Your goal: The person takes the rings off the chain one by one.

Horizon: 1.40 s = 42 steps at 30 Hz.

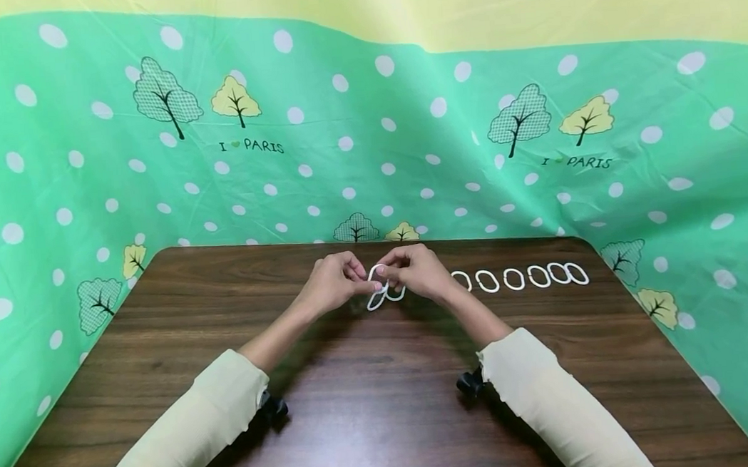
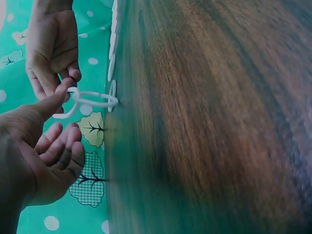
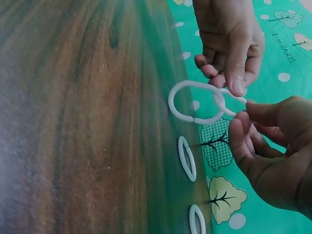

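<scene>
1. Head view: left hand (image 1: 335, 282) and right hand (image 1: 418, 270) both pinch two joined rings (image 1: 380, 290) above the desk (image 1: 371, 398); loose rings (image 1: 515, 278) lie beyond the right hand.
2. Left wrist view: thumb pinches the ring; best keep it steady.
3. Right wrist view: fingertips (image 3: 237, 84) pinch the overlap; I'd ease the gap sideways.

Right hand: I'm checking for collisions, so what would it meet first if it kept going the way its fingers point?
The right hand points left at the linked white rings both hands pinch; just beyond them is the left hand.
</scene>
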Tool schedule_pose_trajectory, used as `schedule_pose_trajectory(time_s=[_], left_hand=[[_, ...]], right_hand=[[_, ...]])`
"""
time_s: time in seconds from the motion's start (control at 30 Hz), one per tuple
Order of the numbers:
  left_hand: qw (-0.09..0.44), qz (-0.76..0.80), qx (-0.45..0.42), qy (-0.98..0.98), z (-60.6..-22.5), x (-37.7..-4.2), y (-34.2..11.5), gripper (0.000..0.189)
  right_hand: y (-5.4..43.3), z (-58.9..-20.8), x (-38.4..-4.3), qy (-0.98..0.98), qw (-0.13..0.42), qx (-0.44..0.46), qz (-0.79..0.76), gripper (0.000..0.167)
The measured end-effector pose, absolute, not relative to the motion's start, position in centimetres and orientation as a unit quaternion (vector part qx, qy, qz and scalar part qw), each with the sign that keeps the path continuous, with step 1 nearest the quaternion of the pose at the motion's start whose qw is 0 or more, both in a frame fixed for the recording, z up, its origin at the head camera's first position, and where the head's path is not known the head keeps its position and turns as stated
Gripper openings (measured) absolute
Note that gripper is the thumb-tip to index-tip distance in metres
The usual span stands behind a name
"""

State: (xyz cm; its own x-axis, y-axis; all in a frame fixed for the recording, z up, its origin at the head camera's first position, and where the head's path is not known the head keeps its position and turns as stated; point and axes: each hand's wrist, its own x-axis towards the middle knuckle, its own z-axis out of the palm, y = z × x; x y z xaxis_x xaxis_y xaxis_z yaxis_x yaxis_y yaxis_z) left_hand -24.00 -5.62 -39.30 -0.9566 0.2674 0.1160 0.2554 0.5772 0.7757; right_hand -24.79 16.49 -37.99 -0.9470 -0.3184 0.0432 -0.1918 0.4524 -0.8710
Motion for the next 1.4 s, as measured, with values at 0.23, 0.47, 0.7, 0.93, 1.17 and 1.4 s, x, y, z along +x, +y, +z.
schedule_pose_trajectory(time_s=[0.23,0.47,0.7,0.93,1.17,1.4], left_hand=[[0.040,0.417,0.132,0.899,-39.5,-23.8,-5.6,0.034],[0.058,0.443,0.146,0.883,-39.9,-23.8,-5.9,0.015],[0.049,0.438,0.166,0.882,-40.2,-23.9,-6.5,0.012],[0.035,0.454,0.166,0.875,-40.1,-23.8,-6.8,0.010],[0.019,0.464,0.169,0.869,-39.9,-23.7,-6.8,0.010],[0.008,0.476,0.186,0.859,-39.9,-23.6,-6.8,0.010]], right_hand=[[15.9,-38.0,-24.1,0.822,0.082,-0.104,-0.553,0.021],[16.0,-38.1,-23.9,0.808,0.091,-0.074,-0.577,0.028],[16.3,-38.5,-24.1,0.792,0.087,-0.036,-0.603,0.029],[16.0,-38.9,-24.1,0.799,0.068,-0.015,-0.598,0.027],[14.9,-39.3,-24.1,0.820,0.028,-0.007,-0.571,0.020],[13.9,-39.5,-23.9,0.855,-0.016,-0.008,-0.519,0.018]])
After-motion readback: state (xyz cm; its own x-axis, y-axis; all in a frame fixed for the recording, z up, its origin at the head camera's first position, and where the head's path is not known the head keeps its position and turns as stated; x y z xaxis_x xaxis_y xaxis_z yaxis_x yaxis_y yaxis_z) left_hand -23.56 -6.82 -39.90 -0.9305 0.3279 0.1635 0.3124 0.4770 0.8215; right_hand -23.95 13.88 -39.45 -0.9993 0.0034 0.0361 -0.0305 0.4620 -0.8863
